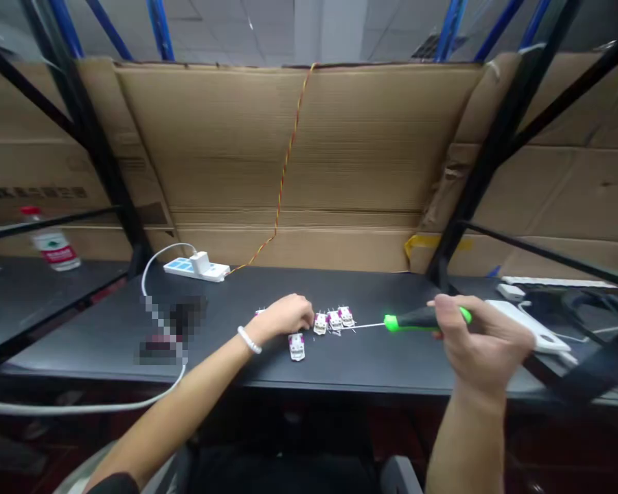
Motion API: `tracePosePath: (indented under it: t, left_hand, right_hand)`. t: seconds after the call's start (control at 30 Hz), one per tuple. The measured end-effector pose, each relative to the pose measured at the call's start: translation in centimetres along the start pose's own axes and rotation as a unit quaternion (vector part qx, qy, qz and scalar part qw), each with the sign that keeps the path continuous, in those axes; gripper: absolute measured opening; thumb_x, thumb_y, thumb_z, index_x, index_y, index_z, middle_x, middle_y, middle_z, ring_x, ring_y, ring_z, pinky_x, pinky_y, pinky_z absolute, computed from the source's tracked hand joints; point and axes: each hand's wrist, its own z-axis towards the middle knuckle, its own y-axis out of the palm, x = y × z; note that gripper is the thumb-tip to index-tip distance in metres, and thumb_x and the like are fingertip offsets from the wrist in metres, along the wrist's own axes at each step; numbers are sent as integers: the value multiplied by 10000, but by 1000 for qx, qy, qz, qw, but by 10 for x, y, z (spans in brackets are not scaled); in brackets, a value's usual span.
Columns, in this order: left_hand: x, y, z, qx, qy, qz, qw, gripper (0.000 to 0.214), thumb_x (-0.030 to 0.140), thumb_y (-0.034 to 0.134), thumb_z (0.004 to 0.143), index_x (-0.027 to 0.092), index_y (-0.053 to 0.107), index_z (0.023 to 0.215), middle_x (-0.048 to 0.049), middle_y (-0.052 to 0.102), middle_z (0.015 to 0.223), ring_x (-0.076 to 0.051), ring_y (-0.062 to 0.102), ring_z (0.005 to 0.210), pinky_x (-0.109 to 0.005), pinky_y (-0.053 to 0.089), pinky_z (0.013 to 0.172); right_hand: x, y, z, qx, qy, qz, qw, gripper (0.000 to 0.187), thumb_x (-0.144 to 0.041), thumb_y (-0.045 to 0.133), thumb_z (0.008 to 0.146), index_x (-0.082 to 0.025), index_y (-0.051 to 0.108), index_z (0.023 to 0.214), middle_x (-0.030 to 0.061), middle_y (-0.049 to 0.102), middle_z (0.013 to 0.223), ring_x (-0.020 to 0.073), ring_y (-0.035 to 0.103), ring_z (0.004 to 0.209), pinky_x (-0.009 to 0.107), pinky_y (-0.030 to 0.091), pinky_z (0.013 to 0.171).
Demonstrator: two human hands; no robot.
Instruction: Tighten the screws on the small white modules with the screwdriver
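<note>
My right hand [481,339] is closed round the black-and-green handle of a screwdriver [417,320]. Its thin shaft points left, and the tip reaches a row of small white-and-purple parts [334,320]. At the left end of that row is my left hand [287,315], with a white beaded bracelet [250,339] on the wrist. Its fingers are curled down together, and whatever they may grip is hidden. Just below them a separate white-and-purple part [296,346] lies on the dark tabletop [360,363]. Another such part is mostly covered behind the left hand.
A white power strip [198,269] with a plugged-in charger lies at the back left, its white cable [152,264] curving over the front edge. A bottle [55,245] stands far left. Black shelf posts [487,158] flank the table; a white device [528,326] sits behind my right hand.
</note>
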Motion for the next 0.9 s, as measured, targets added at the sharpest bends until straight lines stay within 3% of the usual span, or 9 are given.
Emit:
tracePosePath:
  t: [0.37,0.67,0.9]
  left_hand:
    - [-6,12,-2,24,-33,-6,999,229,-8,596,873,174,735,892,-77,773,930,-231,719,873,-290,531,805]
    - [3,-6,-12,134,-55,-77,987,200,73,454,1002,189,616,1009,-61,722,1002,-200,691,917,-285,530,829]
    - [9,-9,-25,207,-65,-125,968,187,94,409,984,208,555,1002,-34,679,935,-187,663,840,-306,548,813]
  right_hand:
    - [-1,0,0,1,-1,-6,1000,332,-476,824,856,-194,778,687,-32,603,515,131,500,446,294,351,472]
    - [-3,1,1,-7,-16,7,1000,308,-441,809,874,-203,765,683,-31,613,531,133,517,454,293,369,478]
    - [-4,2,0,-17,-18,-5,1000,320,-452,803,881,-200,767,687,-29,623,534,129,522,452,290,375,482]
